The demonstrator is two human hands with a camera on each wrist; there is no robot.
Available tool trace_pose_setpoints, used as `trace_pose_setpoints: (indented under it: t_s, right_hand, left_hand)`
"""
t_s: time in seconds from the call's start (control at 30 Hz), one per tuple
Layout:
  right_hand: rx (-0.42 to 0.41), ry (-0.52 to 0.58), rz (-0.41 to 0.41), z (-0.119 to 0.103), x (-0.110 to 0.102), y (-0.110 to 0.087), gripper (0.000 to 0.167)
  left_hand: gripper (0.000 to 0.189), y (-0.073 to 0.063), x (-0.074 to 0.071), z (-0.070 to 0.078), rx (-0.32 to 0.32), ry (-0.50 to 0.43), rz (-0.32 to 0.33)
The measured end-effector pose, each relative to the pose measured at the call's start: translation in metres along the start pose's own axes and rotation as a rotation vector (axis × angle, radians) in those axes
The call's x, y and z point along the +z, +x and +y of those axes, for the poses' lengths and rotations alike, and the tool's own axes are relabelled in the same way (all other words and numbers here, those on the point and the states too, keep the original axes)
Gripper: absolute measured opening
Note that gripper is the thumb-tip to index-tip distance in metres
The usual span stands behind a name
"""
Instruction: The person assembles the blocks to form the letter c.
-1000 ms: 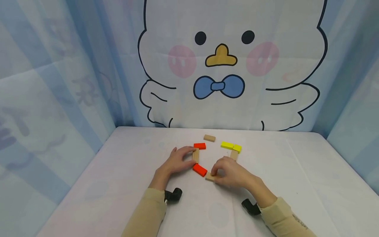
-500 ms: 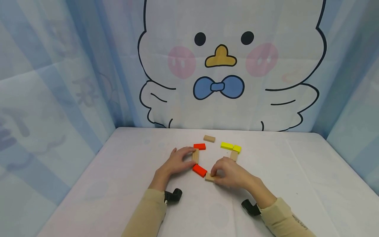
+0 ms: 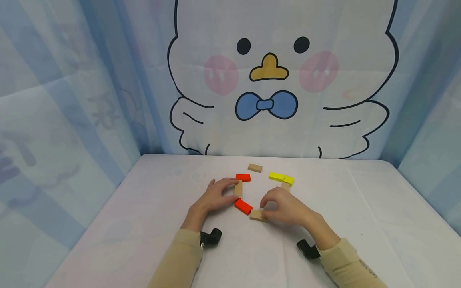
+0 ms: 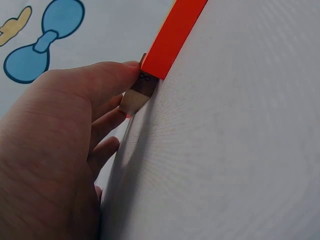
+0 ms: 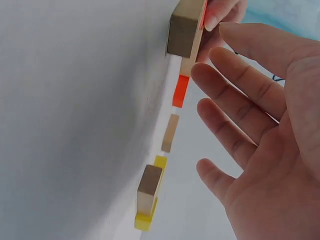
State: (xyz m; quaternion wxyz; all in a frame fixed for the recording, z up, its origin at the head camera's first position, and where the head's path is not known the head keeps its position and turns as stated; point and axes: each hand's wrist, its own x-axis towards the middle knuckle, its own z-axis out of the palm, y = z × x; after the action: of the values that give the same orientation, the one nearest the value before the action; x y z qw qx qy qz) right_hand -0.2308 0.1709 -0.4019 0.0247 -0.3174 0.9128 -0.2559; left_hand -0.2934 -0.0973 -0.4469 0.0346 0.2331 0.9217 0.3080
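Head view: reaching in from the lower left of the frame with the left grip point(image 3: 214, 196), a bare hand turned on its side, and pinching the left wooden block point(image 3: 238, 189) end to end between thumb and fingers, just right of centre, between the upper red block point(image 3: 243, 177) and the lower red block point(image 3: 243, 207). Reaching in from the lower right with the right grip point(image 3: 286, 206), back of the hand up, thumb and forefinger parted, arched over the desk point(image 3: 245, 256) by the right end of the near wooden block point(image 3: 257, 215); cannot tell whether touching it.

Left wrist view: at upper centre, pressing the thumb to the dark end of the left wooden block, with fingers bent behind.

Right wrist view: spreading the right grip across the right side, palm showing, fingers slightly bent and separated, with the thumb tip just right of the near wooden block at the top.
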Motion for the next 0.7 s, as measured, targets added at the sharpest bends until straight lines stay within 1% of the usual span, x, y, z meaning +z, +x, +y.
trace_pose_setpoints:
  t_s: [0.3, 0.5, 0.7]
  right_hand:
    - [0.051, 0.034, 0.068, 0.017, -0.01, 0.0, 0.017]
    - [0.077, 0.011, 0.1, 0.035, -0.012, 0.002, 0.019]
    - [0.055, -0.033, 0.153, 0.043, -0.018, 0.003, 0.019]
  left_hand:
    - [0.055, -0.001, -0.001, 0.003, 0.001, 0.0, 0.006]
    - [0.056, 0.0, 0.001, 0.0, -0.002, -0.007, 0.002]
    - [0.056, 0.0, 0.001, 0.0, 0.002, 0.0, 0.002]
